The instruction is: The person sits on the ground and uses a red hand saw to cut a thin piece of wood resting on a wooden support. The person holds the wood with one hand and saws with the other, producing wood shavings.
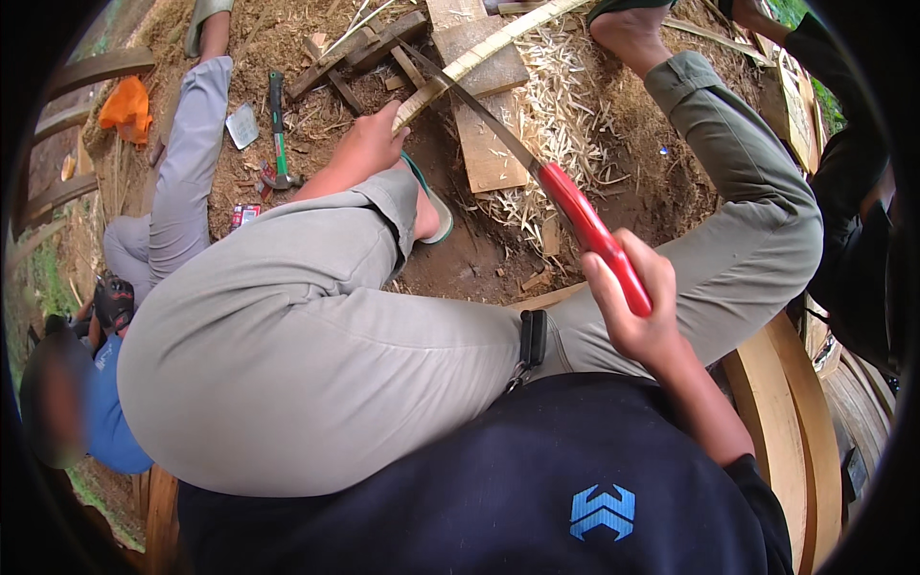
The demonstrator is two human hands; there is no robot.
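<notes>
My right hand is closed around the red handle of a saw. Its long, narrow dark blade points up and to the left; its teeth are too small to make out. The blade crosses a pale curved wooden strip, which has evenly spaced marks across it. My left hand grips the near end of this strip, beside my left shin. Under the strip, a flat board lies on the ground, partly covered by the strip and blade. Both of my legs are bent around this spot.
Left of my left hand lie a hammer with a green and black handle, a clear packet and an orange cloth. Wood chips cover the ground. Dark timber offcuts lie ahead. Other people sit at left and right.
</notes>
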